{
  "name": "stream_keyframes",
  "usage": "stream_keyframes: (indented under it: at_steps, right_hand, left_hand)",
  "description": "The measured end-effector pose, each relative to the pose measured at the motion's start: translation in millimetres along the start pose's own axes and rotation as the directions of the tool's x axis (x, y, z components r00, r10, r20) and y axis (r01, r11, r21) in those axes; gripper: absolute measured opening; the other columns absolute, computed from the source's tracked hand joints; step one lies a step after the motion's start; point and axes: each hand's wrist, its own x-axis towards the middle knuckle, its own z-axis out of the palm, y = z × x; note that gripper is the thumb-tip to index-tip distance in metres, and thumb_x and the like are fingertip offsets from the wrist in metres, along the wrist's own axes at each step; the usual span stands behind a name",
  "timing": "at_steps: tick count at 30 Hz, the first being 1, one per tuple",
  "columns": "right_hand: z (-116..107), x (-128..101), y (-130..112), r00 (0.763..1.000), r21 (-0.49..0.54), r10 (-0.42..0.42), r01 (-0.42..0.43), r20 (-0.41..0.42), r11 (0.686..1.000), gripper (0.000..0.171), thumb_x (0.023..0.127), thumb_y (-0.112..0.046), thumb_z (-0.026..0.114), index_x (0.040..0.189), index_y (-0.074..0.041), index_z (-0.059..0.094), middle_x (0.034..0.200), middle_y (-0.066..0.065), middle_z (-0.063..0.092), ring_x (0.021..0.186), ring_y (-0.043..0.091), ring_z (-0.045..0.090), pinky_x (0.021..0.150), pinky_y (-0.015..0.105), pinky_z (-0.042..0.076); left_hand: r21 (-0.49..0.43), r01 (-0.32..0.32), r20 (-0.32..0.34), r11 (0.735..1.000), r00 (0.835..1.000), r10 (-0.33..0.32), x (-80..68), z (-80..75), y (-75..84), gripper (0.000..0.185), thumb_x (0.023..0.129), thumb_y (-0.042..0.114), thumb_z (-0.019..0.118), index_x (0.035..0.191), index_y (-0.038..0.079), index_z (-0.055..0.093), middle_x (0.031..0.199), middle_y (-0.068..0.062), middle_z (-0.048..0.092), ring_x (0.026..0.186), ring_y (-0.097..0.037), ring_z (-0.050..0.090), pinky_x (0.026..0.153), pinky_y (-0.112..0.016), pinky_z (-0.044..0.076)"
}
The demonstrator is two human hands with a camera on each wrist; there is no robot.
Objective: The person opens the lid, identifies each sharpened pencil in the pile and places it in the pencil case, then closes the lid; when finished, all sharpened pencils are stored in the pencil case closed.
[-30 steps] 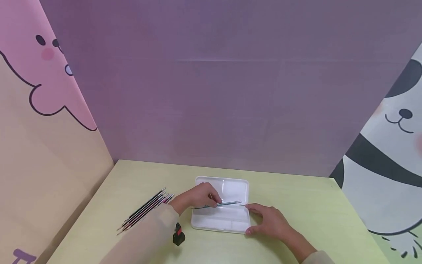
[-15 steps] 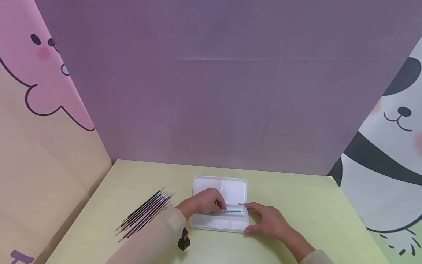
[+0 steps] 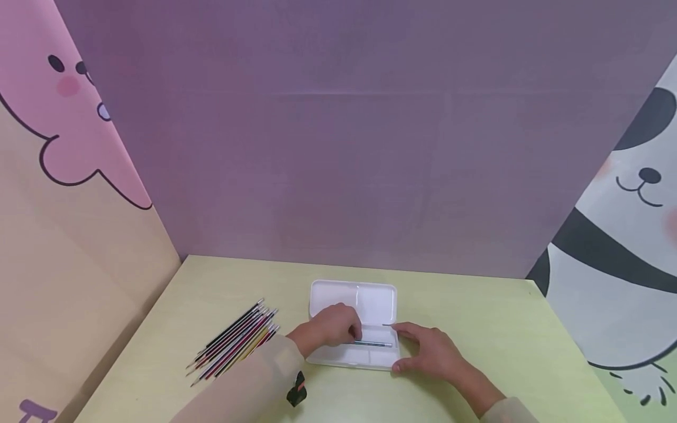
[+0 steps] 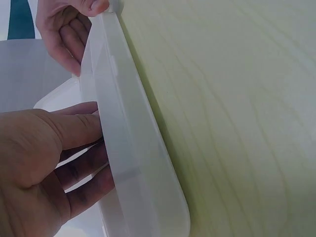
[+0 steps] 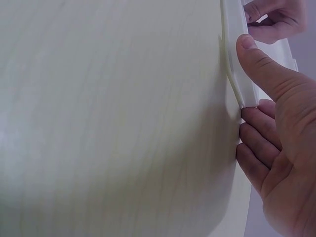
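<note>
The white case point(image 3: 370, 305) lies open near the middle of the desk point(image 3: 476, 329), toward its front edge, with a thin pen point(image 3: 376, 343) across its near half. The left hand point(image 3: 332, 329) pinches the pen's left end inside the case; the right hand point(image 3: 428, 351) clasps the case's right front corner, thumb on the rim. More pens point(image 3: 233, 341) lie toward the left edge. The pen could catch on a divider and tip out if released tilted

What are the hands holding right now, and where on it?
The left hand holds a pen by one end inside the white case; the right hand grips the case's right near corner.
</note>
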Motion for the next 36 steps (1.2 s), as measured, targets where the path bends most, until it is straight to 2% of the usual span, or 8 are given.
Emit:
stream_keyframes:
  at_steps: [12, 17, 21, 29, 36]
  right_hand:
    - [-1, 0, 0, 1.000, -0.007, -0.009, 0.009, -0.007, 1.000, 0.087, 0.057, -0.059, 0.093, 0.133, -0.026, 0.067, 0.129, -0.002, 0.072, 0.112, 0.028, 0.069, 0.096, 0.051, 0.052]
    - [0, 0, -1, 1.000, -0.015, -0.010, 0.010, -0.009, 1.000, 0.088, 0.056, -0.059, 0.093, 0.133, -0.025, 0.067, 0.129, -0.001, 0.072, 0.111, 0.029, 0.069, 0.095, 0.051, 0.052]
    - [0, -2, -1, 1.000, -0.014, -0.014, 0.013, -0.011, 1.000, 0.088, 0.057, -0.059, 0.093, 0.133, -0.025, 0.067, 0.129, -0.001, 0.073, 0.112, 0.030, 0.068, 0.095, 0.051, 0.052]
    - [2, -1, -1, 1.000, -0.014, -0.007, 0.006, -0.021, 1.000, 0.087, 0.056, -0.058, 0.093, 0.133, -0.026, 0.067, 0.127, -0.004, 0.073, 0.112, 0.029, 0.068, 0.095, 0.050, 0.051]
    - [3, 0, 1, 1.000, -0.020, 0.005, -0.006, -0.026, 1.000, 0.088, 0.056, -0.059, 0.093, 0.133, -0.027, 0.067, 0.127, -0.006, 0.073, 0.115, 0.031, 0.067, 0.098, 0.053, 0.050]
  left_hand:
    - [-0.005, 0.026, 0.008, 1.000, 1.000, -0.026, 1.1, -2.1, 2.1, 0.011, 0.088, 0.010, 0.081, 0.085, 0.021, 0.081, 0.085, 0.009, 0.073, 0.076, -0.004, 0.056, 0.076, -0.021, 0.050]
    - [-0.018, -0.001, 0.006, 1.000, 1.000, 0.001, 1.8, 0.7, -3.4, 0.011, 0.089, 0.011, 0.079, 0.088, 0.021, 0.081, 0.088, 0.009, 0.073, 0.077, -0.004, 0.055, 0.077, -0.021, 0.049]
    - [-0.088, -0.029, -0.002, 0.996, 1.000, 0.029, -0.5, 2.0, -12.3, 0.011, 0.089, 0.010, 0.079, 0.094, 0.020, 0.081, 0.085, 0.011, 0.070, 0.078, -0.004, 0.055, 0.076, -0.019, 0.048]
    - [-0.224, -0.123, -0.035, 0.967, 0.992, 0.118, -19.1, -11.9, -32.0, 0.013, 0.088, 0.016, 0.081, 0.101, 0.016, 0.080, 0.081, 0.014, 0.065, 0.078, -0.002, 0.057, 0.073, -0.018, 0.050]
    - [-0.333, -0.091, -0.060, 0.939, 0.995, 0.075, -43.5, -31.7, -47.8, 0.010, 0.087, 0.018, 0.083, 0.096, 0.015, 0.079, 0.085, 0.014, 0.068, 0.081, -0.004, 0.060, 0.074, -0.022, 0.052]
